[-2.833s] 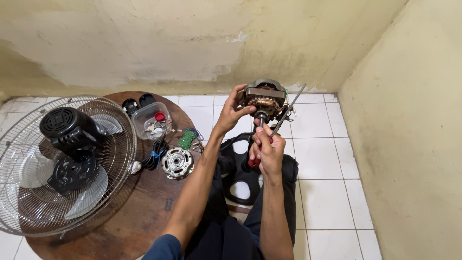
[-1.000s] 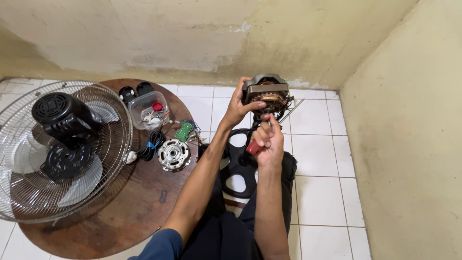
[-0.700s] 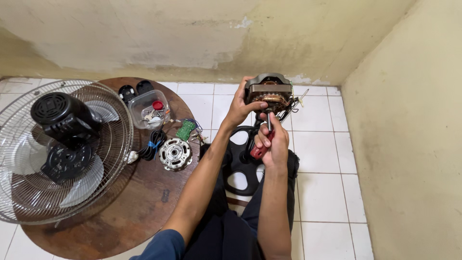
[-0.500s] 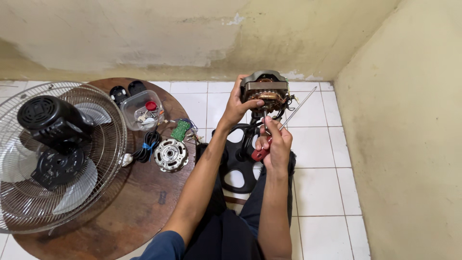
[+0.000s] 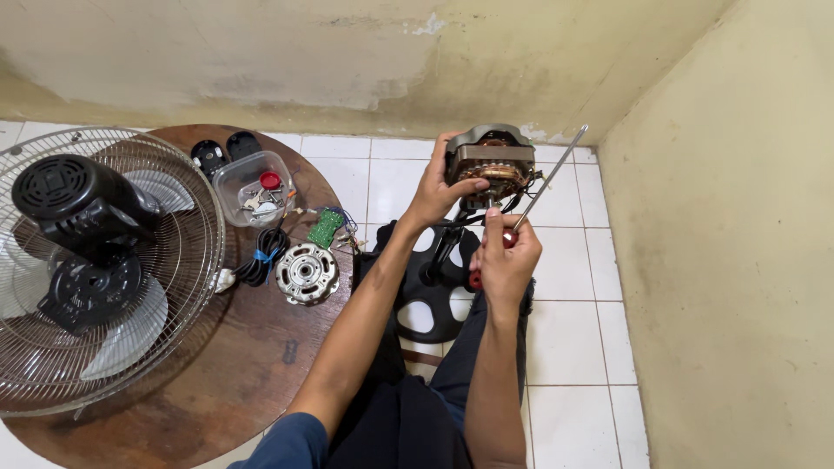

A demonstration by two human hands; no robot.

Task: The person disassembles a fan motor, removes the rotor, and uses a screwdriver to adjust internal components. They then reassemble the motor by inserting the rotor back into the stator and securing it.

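fan (image 5: 87, 260): sits at your 9 o'clock on the round table (image 5: 217, 382), grille up. Swing an elbow back and you'll clip it.
tub (image 5: 254, 187): clear, small screws inside, about 10 o'clock. Easy to knock over, and then the screws are all over the tiles.
rotor (image 5: 307, 273): loose on the table edge near your left forearm, so it could roll off.
left hand (image 5: 434, 187): fingers clamped on the motor (image 5: 492, 165), held in the air at 12 o'clock. If that grip slips, it drops on your legs.
right hand (image 5: 506, 260): fingers closed round the screwdriver (image 5: 537, 191), right under the motor. A slip could gouge the copper windings or jab your left hand.
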